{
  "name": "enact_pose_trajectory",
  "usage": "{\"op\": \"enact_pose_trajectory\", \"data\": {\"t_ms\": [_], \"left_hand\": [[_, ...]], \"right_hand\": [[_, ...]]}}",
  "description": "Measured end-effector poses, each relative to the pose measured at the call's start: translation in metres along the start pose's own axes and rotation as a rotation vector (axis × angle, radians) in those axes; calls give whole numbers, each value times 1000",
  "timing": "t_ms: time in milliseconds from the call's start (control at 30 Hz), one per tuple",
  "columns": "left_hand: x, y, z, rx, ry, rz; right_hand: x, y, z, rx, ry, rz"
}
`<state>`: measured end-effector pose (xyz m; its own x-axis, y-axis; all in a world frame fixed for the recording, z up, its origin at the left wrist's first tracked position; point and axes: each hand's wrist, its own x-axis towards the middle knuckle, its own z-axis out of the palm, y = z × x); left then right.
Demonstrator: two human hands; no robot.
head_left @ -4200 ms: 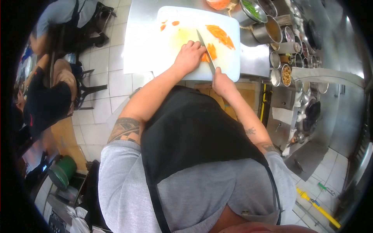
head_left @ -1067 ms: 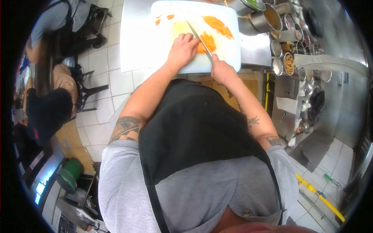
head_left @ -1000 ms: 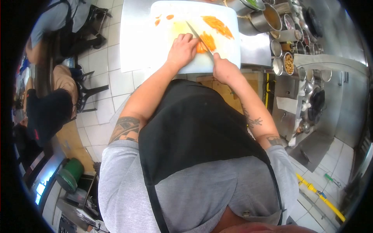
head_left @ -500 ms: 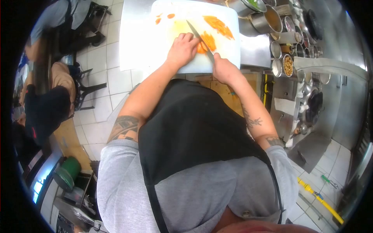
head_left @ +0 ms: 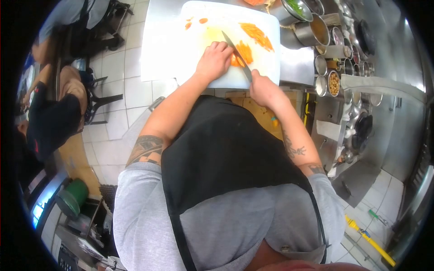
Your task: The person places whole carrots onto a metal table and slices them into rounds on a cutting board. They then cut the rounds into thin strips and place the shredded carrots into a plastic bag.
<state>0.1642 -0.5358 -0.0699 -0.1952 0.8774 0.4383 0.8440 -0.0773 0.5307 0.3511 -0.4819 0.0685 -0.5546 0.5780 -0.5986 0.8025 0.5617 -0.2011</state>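
On the white cutting board, my left hand bears down with curled fingers, closed over an orange carrot piece mostly hidden beneath the fingertips. My right hand is closed around the handle of a long knife. Its blade slants up and left across the board, right beside my left fingertips. Cut carrot strips lie against the blade's right side. Another heap of carrot strips sits farther up the board. A few small carrot bits are scattered at the upper left.
Metal pots and small containers, one with light brown pieces, line the right side. A steel counter extends past the board. At left, a person in a dark top and another person are near black chairs.
The view has shifted slightly, so the board sits a little lower and to the right. Both hands keep their holds, and the knife stays beside the left fingertips.
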Motion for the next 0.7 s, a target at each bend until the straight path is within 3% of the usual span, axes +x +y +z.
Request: {"op": "enact_pose_trajectory", "data": {"t_ms": [100, 300, 500, 700], "left_hand": [[-1, -1, 2, -21, 30, 10], [3, 1, 0, -2, -16, -16], [-2, 0, 2, -26, 16, -14], [0, 1, 2, -5, -23, -38]], "right_hand": [[22, 12, 43, 33, 44, 38], [34, 7, 12, 7, 89, -44], [27, 4, 41, 9, 47, 34], [12, 5, 7, -3, 0, 12]]}}
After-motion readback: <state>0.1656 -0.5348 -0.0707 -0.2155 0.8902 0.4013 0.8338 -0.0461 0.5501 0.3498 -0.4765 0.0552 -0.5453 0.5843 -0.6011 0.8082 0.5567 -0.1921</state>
